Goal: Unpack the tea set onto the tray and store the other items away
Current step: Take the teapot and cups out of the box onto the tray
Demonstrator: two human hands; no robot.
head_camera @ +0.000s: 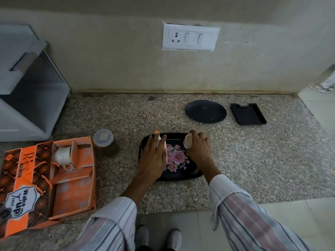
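Note:
A black tray (190, 173) with a pink flower print lies on the granite counter in front of me. My left hand (154, 156) is shut on a white cup (161, 143) over the tray's left part; most of that cup is hidden under my fingers. My right hand (198, 145) is shut on a second white cup (188, 140), held tilted over the tray's far right corner. An open orange tea set box (72, 192) sits at the left, with one white cup (62, 156) lying on its side in a compartment.
A lidded jar (103, 140) stands between the box and the tray. A dark round plate (205, 111) and a small black rectangular tray (248, 114) lie at the back right. A grey appliance (27, 91) fills the left corner. The counter ends at right.

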